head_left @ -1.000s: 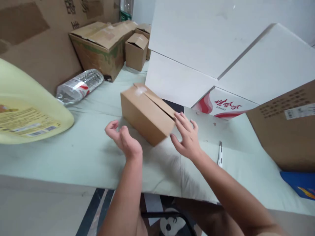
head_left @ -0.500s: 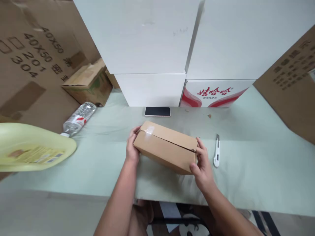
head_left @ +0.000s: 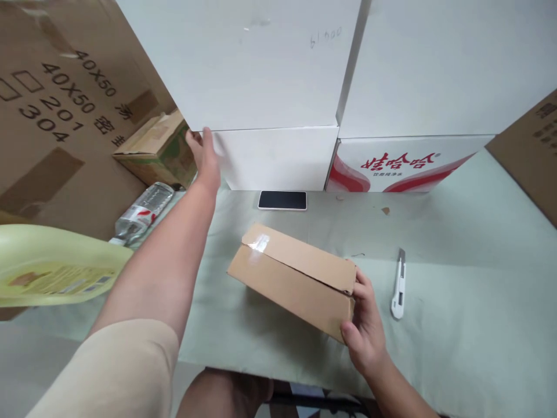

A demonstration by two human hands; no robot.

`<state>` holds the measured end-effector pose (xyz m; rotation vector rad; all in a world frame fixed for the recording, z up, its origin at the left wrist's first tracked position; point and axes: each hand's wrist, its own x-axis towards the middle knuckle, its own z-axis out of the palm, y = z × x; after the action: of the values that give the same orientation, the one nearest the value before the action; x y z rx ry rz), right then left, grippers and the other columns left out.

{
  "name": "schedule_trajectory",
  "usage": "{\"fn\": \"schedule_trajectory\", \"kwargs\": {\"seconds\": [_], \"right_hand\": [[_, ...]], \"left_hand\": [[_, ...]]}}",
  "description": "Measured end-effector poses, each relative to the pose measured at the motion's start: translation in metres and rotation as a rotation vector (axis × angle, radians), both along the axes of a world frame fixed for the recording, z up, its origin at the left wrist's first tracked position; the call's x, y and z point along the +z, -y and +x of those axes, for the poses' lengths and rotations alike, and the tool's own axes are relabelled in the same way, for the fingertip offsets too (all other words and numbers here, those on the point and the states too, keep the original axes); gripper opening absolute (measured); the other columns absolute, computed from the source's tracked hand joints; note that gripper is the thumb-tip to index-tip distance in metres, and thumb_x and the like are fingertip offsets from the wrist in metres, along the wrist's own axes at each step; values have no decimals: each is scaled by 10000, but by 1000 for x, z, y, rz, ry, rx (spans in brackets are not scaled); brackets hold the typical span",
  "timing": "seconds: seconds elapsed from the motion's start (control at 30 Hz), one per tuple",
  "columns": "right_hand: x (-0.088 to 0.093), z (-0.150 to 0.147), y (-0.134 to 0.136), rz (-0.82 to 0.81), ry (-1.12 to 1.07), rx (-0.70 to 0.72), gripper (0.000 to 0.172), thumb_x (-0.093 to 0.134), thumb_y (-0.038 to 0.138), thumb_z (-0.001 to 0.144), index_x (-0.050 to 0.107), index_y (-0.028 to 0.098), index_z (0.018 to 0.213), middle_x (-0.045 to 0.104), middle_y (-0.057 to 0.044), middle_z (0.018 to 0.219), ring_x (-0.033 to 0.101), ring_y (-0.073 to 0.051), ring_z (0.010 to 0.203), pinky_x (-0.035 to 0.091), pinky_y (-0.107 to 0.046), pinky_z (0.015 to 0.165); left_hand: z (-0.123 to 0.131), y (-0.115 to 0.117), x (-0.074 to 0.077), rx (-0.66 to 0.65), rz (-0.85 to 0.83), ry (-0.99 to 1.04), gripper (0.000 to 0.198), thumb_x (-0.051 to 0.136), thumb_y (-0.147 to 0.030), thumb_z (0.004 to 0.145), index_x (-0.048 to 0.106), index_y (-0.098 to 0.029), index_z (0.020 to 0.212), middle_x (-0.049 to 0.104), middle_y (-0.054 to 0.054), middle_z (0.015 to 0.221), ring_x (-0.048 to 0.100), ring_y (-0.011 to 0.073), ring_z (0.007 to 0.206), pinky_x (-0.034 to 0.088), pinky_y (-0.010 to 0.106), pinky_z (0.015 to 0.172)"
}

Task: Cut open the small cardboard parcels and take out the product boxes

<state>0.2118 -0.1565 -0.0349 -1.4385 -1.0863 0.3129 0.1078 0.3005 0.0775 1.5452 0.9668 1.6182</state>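
A small brown cardboard box (head_left: 296,278) with clear tape on its lid lies tilted on the pale green table (head_left: 456,302). My right hand (head_left: 363,325) grips its right end, thumb under and fingers on the side. My left hand (head_left: 204,154) is stretched far back to the left, at the gap between the white box (head_left: 274,157) and a worn brown carton (head_left: 159,148); its fingers are extended and hold nothing that I can see.
A black phone (head_left: 282,200) lies behind the small box. A white utility knife (head_left: 398,284) lies to its right. A water bottle (head_left: 141,212) and a yellow jug (head_left: 52,267) lie at the left. Large white, red-printed (head_left: 400,165) and brown cartons (head_left: 65,116) wall the back.
My left hand let go of the small box's left end and reached back towards the cartons. The right hand still holds the box, which has shifted slightly nearer.
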Motion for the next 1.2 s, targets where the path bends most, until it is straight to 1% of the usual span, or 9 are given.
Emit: {"fn": "schedule_trajectory", "kwargs": {"seconds": [0.03,0.1,0.2,0.4,0.53,0.7,0.83,0.93,1.2], "right_hand": [[0,0,-1,17,7,0,458,544,623,944,575,282,1249,454,-145,1522,438,-386,1467,416,-598,1112],[1,-1,-2,35,33,4,474,524,637,955,575,266,1246,454,-145,1514,428,-376,1471,420,-571,1109],[2,-1,1,14,79,17,496,484,644,977,559,270,1293,427,-144,1542,371,-369,1511,404,-558,1123],[4,-2,1,4,92,18,508,432,635,1001,531,269,1339,401,-144,1562,327,-360,1539,393,-545,1130],[4,-3,-4,36,77,20,489,422,625,1011,522,277,1341,400,-124,1569,342,-323,1531,372,-503,1147],[1,-5,-6,56,79,17,494,417,616,1017,507,282,1369,390,-119,1583,328,-310,1534,340,-491,1160],[-2,-6,-6,67,63,26,486,413,603,1020,499,284,1377,376,-120,1593,326,-310,1537,330,-497,1169],[-3,-6,-7,71,61,24,488,410,601,1019,501,282,1377,383,-124,1584,333,-322,1533,336,-511,1166],[-4,-9,-10,75,41,-4,505,427,630,998,517,274,1344,397,-144,1563,384,-360,1496,362,-569,1144]], "left_hand": [[3,4,-11,-21,3,2,511,561,-253,1062,257,-134,1456,447,84,1591,439,96,1467,315,309,1270],[9,10,-23,-70,-25,29,746,647,-108,1002,108,-124,1518,244,129,1717,351,44,1515,240,238,1291],[15,10,-20,-97,21,83,805,607,-12,1001,11,-120,1531,106,148,1752,319,0,1511,208,235,1300],[22,-1,-3,-56,-9,124,588,475,-118,1090,57,-133,1502,267,109,1669,358,-23,1460,195,214,1280],[22,-5,-6,-76,6,136,504,444,-89,1092,113,-145,1467,347,85,1583,399,-31,1414,224,207,1254],[20,-8,-11,-101,49,174,552,548,6,1024,178,-160,1399,414,58,1509,454,-38,1319,251,211,1236],[18,-7,-10,-113,81,176,512,654,-29,978,259,-181,1265,483,29,1412,493,-37,1200,321,190,1189],[16,-6,-9,-118,113,171,479,662,-34,968,273,-188,1202,504,31,1332,529,-21,1144,371,194,1151],[16,-14,-13,-65,137,101,476,673,-66,965,270,-179,1192,479,74,1375,537,9,1171,371,229,1148]]}}
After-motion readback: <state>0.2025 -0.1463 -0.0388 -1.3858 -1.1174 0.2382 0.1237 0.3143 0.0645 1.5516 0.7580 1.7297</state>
